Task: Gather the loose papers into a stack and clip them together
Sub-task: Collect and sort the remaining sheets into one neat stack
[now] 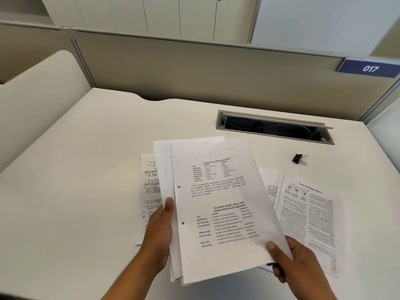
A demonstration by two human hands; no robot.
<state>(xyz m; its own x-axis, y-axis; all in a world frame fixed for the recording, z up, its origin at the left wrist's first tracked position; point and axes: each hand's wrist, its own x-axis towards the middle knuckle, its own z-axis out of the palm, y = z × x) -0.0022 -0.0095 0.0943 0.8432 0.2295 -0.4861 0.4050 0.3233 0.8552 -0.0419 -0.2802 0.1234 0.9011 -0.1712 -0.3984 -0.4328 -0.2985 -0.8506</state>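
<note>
I hold an uneven stack of printed papers (220,204) above the white desk (86,169). My left hand (160,230) grips the stack's left edge, thumb on top. My right hand (290,263) pinches the lower right corner of the top sheet. A handwritten sheet (148,191) lies flat on the desk, partly hidden under the stack at the left. Printed sheets (307,215) lie loose on the desk at the right, partly overlapped by the stack. A black binder clip (299,159) rests on the desk beyond them, apart from both hands.
An open cable slot (275,128) is set into the desk behind the papers. A grey partition (194,68) with a blue "017" sign (370,68) walls the far edge. A curved white divider (39,96) stands at the left.
</note>
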